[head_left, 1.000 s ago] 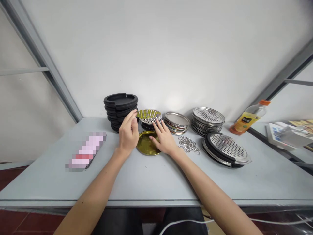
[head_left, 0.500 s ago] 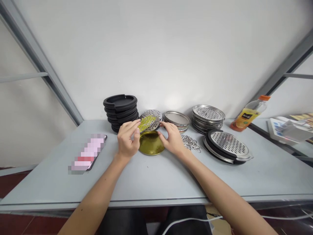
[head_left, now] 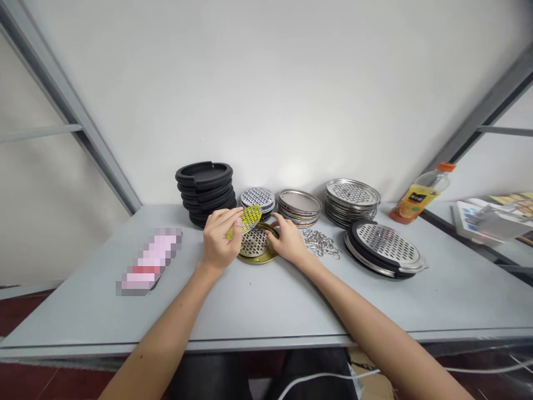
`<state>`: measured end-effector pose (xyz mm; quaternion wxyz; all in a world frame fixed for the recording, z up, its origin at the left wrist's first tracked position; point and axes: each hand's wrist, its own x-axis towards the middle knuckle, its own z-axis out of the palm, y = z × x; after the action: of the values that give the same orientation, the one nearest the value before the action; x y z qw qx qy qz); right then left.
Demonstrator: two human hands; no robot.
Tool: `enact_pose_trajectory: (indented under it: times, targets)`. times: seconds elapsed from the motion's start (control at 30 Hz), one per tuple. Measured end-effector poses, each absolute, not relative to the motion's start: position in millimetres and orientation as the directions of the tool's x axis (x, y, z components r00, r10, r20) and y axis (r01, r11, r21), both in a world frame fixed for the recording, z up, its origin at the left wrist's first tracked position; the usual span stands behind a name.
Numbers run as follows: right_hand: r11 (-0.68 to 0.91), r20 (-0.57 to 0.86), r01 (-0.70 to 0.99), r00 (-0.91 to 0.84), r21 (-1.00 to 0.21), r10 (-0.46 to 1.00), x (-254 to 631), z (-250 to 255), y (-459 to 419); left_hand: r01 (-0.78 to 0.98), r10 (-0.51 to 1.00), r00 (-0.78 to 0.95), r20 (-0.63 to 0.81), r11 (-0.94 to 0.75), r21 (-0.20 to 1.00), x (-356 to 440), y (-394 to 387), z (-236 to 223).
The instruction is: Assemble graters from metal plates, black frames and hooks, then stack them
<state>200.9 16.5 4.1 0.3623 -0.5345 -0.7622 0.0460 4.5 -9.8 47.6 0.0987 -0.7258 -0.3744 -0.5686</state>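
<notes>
My left hand [head_left: 222, 239] is closed on the edge of a thin grater disc [head_left: 250, 218], which it holds tilted; the side facing me looks yellow. Below, a second grater disc [head_left: 255, 243] of bare metal lies inside a shallow gold-coloured round lid [head_left: 263, 259] on the table. At the lid's right rim is my right hand [head_left: 288, 239], thumb and fingers apart and curved round the edge; whether they touch the metal I cannot tell. Just behind stands a short stack of silver grater discs [head_left: 257, 197].
Black rings [head_left: 206, 189] are piled at back left, with a phone [head_left: 150, 261] in front. Round lids [head_left: 300, 203], a pile of metal clips [head_left: 321, 243], a stack of perforated discs [head_left: 353, 200], assembled graters [head_left: 385, 250] and a juice bottle [head_left: 422, 194] stand to the right.
One grater disc now lies in the gold lid, which was bare before. My left hand still holds a disc, now tilted more steeply; my right hand has shifted slightly down and left.
</notes>
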Motion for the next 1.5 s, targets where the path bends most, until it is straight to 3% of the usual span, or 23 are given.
enact_pose_trajectory:
  times: [0.3,0.8,1.0,1.2,1.4,1.5]
  targets:
    - [0.470,0.426,0.715,-0.260,-0.518,0.866,198.3,-3.3,20.0,0.642,0.418,0.117,0.901,-0.724,0.252,3.8,-3.5,43.9]
    - [0.317,0.279,0.437,-0.150,-0.842,0.949,193.5,-16.1,33.4,0.628,0.434,0.160,0.887,-0.738,0.248,4.7,0.2,36.4]
    - [0.072,0.051,0.163,-0.131,-0.984,0.990,194.0,-3.1,33.2,0.649,0.444,0.235,0.865,-0.734,0.201,5.6,-0.3,35.2]
    - [-0.148,-0.132,-0.113,-0.141,-0.983,0.981,201.2,16.1,27.0,0.659,0.421,0.241,0.874,-0.732,0.171,5.4,-2.8,38.1]
    - [-0.298,-0.258,-0.142,-0.242,-0.944,0.935,207.3,34.9,19.3,0.625,0.416,0.250,0.874,-0.759,0.183,7.5,-3.5,38.9]
    - [-0.318,-0.280,-0.202,-0.195,-0.926,0.940,204.9,40.3,15.0,0.600,0.402,0.266,0.876,-0.780,0.176,10.3,-5.5,38.7]
